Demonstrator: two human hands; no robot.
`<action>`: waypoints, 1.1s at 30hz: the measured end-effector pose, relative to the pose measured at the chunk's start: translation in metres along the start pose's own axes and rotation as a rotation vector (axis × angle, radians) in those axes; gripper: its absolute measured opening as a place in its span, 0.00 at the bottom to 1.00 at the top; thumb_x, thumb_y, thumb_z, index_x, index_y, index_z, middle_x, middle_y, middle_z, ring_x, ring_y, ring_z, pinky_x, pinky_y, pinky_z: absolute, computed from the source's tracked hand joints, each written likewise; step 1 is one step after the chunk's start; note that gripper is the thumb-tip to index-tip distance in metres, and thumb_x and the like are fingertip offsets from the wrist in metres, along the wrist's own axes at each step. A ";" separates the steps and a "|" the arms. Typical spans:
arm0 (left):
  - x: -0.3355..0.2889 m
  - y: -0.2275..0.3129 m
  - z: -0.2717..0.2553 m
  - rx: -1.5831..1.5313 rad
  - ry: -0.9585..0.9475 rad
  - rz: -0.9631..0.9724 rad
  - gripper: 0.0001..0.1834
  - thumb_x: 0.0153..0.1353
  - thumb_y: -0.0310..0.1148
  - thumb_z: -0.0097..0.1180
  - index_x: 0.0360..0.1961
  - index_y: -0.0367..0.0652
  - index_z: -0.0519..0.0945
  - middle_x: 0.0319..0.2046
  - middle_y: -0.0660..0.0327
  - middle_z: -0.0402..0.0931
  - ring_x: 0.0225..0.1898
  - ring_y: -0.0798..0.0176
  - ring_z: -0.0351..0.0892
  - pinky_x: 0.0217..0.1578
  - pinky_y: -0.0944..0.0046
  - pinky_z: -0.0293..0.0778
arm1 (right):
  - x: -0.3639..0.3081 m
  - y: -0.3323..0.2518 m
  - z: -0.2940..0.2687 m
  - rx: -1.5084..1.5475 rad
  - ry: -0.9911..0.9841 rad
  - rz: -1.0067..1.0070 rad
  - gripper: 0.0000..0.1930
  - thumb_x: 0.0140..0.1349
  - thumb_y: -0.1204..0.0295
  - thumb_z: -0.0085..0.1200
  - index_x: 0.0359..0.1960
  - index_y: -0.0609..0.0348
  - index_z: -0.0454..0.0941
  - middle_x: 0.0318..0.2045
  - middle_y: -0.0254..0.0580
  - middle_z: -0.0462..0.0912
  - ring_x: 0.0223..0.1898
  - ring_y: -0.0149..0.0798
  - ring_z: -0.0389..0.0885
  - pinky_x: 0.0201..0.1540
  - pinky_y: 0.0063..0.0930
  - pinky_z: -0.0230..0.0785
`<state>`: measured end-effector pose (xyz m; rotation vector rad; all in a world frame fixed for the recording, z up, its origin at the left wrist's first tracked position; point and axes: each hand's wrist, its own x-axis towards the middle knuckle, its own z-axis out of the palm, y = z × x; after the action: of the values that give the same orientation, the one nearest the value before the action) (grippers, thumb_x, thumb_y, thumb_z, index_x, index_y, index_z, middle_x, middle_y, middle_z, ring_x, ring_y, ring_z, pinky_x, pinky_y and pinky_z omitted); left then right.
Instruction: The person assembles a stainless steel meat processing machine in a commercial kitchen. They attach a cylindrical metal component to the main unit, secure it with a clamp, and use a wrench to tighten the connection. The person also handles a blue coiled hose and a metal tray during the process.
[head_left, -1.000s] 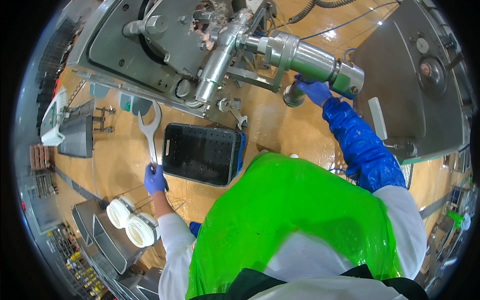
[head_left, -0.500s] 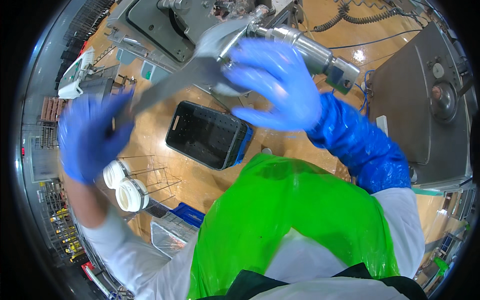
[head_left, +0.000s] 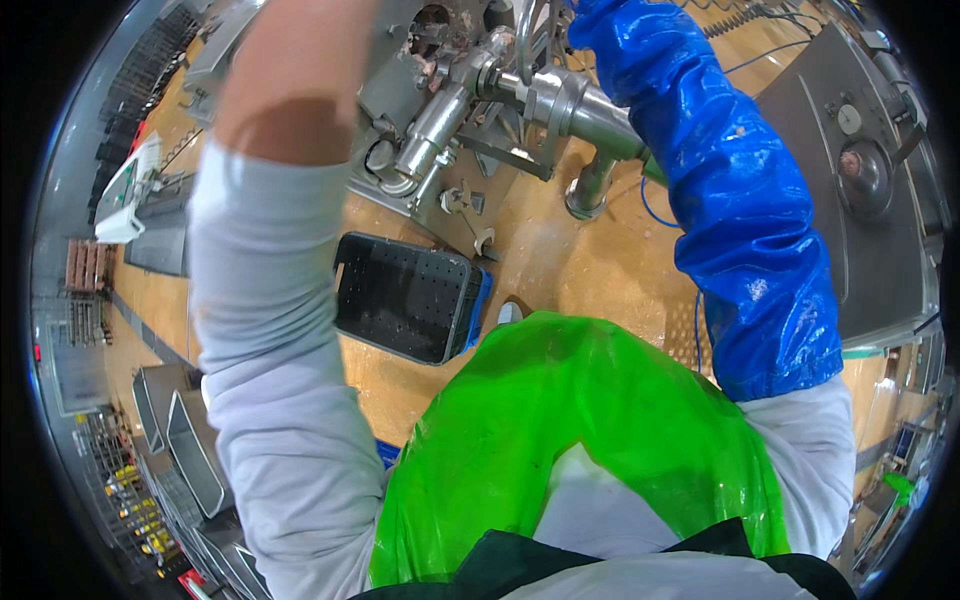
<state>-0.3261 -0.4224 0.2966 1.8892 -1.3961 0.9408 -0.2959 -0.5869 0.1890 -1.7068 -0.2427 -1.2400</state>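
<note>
A steel pipe assembly juts from a grey machine, above a black perforated crate on the wet tan floor. Both arms reach up past the frame's top; hands and fingers are out of sight, so their grip cannot be told. Risk: slipping on the wet floor while stretched upward.

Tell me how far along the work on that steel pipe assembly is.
Done: nothing clearly. The black crate on the floor looks empty.
In hand: the left forearm and blue right sleeve reach up over the steel pipe. Each hand is cut off by the top edge, so any grip is hidden.
Left: the pipe is still joined to the machine.
</note>
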 end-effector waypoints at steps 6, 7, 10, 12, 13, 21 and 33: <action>0.002 -0.049 0.073 -0.567 -0.584 -0.411 0.45 0.59 0.57 0.56 0.62 0.25 0.63 0.57 0.37 0.70 0.59 0.46 0.71 0.59 0.56 0.67 | -0.040 0.062 -0.003 -0.463 -0.184 0.069 0.17 0.65 0.65 0.48 0.51 0.63 0.73 0.39 0.47 0.80 0.39 0.39 0.77 0.43 0.35 0.71; 0.014 -0.040 0.088 -0.624 -0.690 -0.398 0.46 0.59 0.58 0.54 0.62 0.25 0.63 0.57 0.36 0.70 0.60 0.45 0.71 0.59 0.56 0.66 | -0.038 0.106 -0.032 -0.847 -0.216 -0.393 0.19 0.65 0.65 0.47 0.54 0.62 0.72 0.45 0.50 0.79 0.45 0.42 0.77 0.50 0.36 0.70; 0.008 -0.075 0.158 -0.254 -0.537 -0.368 0.46 0.60 0.60 0.51 0.62 0.25 0.64 0.53 0.35 0.73 0.56 0.42 0.74 0.58 0.57 0.67 | -0.060 0.077 -0.015 -0.166 -0.244 0.289 0.20 0.66 0.65 0.47 0.57 0.61 0.71 0.56 0.53 0.73 0.58 0.47 0.71 0.59 0.37 0.63; 0.012 -0.097 0.192 -0.314 -0.684 -0.372 0.40 0.58 0.58 0.54 0.56 0.28 0.70 0.49 0.36 0.76 0.54 0.42 0.76 0.55 0.54 0.69 | -0.071 0.057 -0.014 -0.268 -0.270 0.355 0.21 0.67 0.64 0.47 0.59 0.61 0.70 0.57 0.52 0.73 0.59 0.48 0.70 0.60 0.36 0.62; 0.016 -0.108 0.210 -0.076 -0.620 -0.159 0.37 0.57 0.56 0.56 0.53 0.29 0.71 0.47 0.37 0.77 0.52 0.42 0.77 0.54 0.53 0.70 | -0.073 0.055 -0.012 -0.318 -0.293 0.390 0.22 0.67 0.64 0.47 0.59 0.61 0.69 0.58 0.52 0.73 0.60 0.48 0.69 0.61 0.35 0.61; 0.111 -0.066 0.150 0.175 -0.460 0.143 0.16 0.55 0.31 0.57 0.44 0.36 0.74 0.39 0.45 0.80 0.41 0.42 0.82 0.42 0.50 0.78 | 0.018 0.028 -0.019 -0.025 -0.014 0.281 0.12 0.63 0.67 0.46 0.45 0.59 0.73 0.22 0.41 0.75 0.22 0.40 0.73 0.29 0.37 0.69; 0.070 -0.091 0.218 0.113 -0.441 -0.034 0.14 0.61 0.32 0.46 0.42 0.35 0.78 0.39 0.41 0.81 0.45 0.44 0.81 0.46 0.49 0.76 | -0.024 0.081 -0.027 -0.860 -0.279 -0.230 0.28 0.49 0.81 0.49 0.56 0.55 0.68 0.51 0.65 0.71 0.53 0.60 0.71 0.53 0.44 0.69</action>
<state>-0.1839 -0.6106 0.2248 2.2965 -1.5747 0.6173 -0.2724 -0.6404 0.1228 -2.6600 -0.0629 -1.3702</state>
